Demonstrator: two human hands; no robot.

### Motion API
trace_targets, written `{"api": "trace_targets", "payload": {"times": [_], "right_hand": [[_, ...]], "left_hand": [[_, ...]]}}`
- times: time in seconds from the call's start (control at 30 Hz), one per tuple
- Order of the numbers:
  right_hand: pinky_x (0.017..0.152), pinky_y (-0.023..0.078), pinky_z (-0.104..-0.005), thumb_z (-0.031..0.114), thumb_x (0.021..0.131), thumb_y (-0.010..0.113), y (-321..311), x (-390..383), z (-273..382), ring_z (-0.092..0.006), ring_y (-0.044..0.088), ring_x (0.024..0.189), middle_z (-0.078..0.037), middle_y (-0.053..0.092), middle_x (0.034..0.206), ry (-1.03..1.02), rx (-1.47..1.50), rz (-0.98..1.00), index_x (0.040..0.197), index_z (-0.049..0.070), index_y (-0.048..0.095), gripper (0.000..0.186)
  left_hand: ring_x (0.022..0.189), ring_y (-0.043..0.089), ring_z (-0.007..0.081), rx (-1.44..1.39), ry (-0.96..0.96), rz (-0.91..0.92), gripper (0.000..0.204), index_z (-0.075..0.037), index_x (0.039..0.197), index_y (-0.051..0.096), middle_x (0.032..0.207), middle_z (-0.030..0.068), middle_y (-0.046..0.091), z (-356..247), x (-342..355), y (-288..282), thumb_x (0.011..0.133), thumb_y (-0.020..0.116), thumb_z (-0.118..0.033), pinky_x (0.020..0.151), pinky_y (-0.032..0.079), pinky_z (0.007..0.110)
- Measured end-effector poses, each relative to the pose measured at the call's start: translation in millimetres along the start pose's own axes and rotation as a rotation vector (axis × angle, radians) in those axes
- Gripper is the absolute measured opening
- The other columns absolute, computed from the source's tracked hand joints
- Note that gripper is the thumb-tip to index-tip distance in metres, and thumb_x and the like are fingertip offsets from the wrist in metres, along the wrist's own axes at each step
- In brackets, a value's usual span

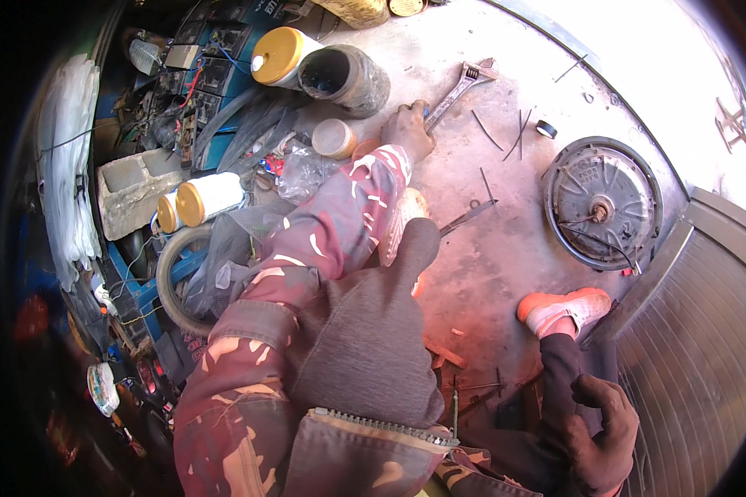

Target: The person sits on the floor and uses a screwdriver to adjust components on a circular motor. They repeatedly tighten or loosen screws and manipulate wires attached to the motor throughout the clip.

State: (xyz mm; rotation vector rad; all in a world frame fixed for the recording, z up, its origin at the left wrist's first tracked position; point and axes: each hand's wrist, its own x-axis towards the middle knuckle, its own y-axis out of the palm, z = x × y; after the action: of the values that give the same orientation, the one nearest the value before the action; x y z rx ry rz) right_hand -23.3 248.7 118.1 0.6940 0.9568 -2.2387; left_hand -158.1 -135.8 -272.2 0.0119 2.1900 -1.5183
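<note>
My left hand (406, 130), at the end of a camouflage sleeve, is curled at the handle end of a large adjustable wrench (454, 98), beside a small blue item; what exactly it grips is unclear. A round tub (333, 139) sits just left of it. Low at the right, my right hand (601, 435) has loosely curled fingers with no object visible in them, near my dark-clad leg. Thin dark strips (522, 132), a black ring (545, 128) and a dark pointed tool (464, 217) lie on the concrete floor (481, 273).
A hub wheel (601, 203) lies right, near a metal panel (688, 348). The left side is crowded with yellow-lidded containers (278, 54), a dark cylinder (344, 83), batteries, a concrete block (137, 190), plastic sheeting and a tyre (174, 273). My shoes (568, 308) rest on the floor.
</note>
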Motion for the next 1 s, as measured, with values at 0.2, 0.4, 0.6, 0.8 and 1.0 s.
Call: {"api": "trace_targets", "payload": {"times": [0.2,0.4,0.6,0.8,1.0], "right_hand": [[0.095,0.053,-0.0386,-0.002,0.092,0.067,4,-3,0,-0.0318,0.07,0.107,-0.02,0.071,0.116,-0.027,-0.013,-0.014,0.136,0.0,0.065,0.044],[0.095,0.053,-0.0385,-0.002,0.092,0.068,8,-9,-4,-0.0307,0.07,0.107,-0.019,0.072,0.116,-0.04,-0.014,-0.035,0.134,-0.001,0.065,0.043],[0.097,0.053,-0.0394,-0.001,0.093,0.068,7,-17,-4,-0.0341,0.07,0.108,-0.019,0.072,0.118,-0.021,-0.037,-0.019,0.134,-0.001,0.065,0.041],[0.092,0.057,-0.0405,0.01,0.079,0.072,11,-23,-10,-0.0345,0.074,0.101,-0.023,0.072,0.11,-0.092,-0.049,-0.092,0.123,-0.008,0.067,0.048],[0.083,0.058,-0.0446,0.013,0.08,0.079,18,-35,-18,-0.0394,0.073,0.095,-0.02,0.073,0.109,-0.278,-0.07,-0.205,0.121,0.0,0.069,0.044]], "left_hand": [[0.117,0.067,0.0424,-0.046,0.006,-0.001,0.067,-0.015,0.141,0.058,0.126,0.0237,0.065,30,-28,-13,0.079,0.082,-0.024,0.099,0.055,0.05],[0.115,0.066,0.0442,0.057,0.022,0.088,0.068,-0.015,0.144,0.054,0.124,0.0245,0.066,79,-81,-35,0.081,0.079,-0.026,0.097,0.056,0.051],[0.117,0.068,0.0407,0.285,-0.065,0.147,0.061,-0.016,0.141,0.059,0.123,0.02,0.07,145,-108,-56,0.083,0.078,-0.022,0.098,0.056,0.05],[0.122,0.068,0.0379,0.389,-0.237,0.208,0.061,-0.018,0.144,0.062,0.128,0.0186,0.071,183,-81,-84,0.085,0.079,-0.016,0.103,0.056,0.047],[0.129,0.064,0.036,0.379,-0.239,0.086,0.062,-0.016,0.145,0.062,0.138,0.0192,0.067,188,-86,-90,0.088,0.082,-0.03,0.109,0.053,0.044]]}}
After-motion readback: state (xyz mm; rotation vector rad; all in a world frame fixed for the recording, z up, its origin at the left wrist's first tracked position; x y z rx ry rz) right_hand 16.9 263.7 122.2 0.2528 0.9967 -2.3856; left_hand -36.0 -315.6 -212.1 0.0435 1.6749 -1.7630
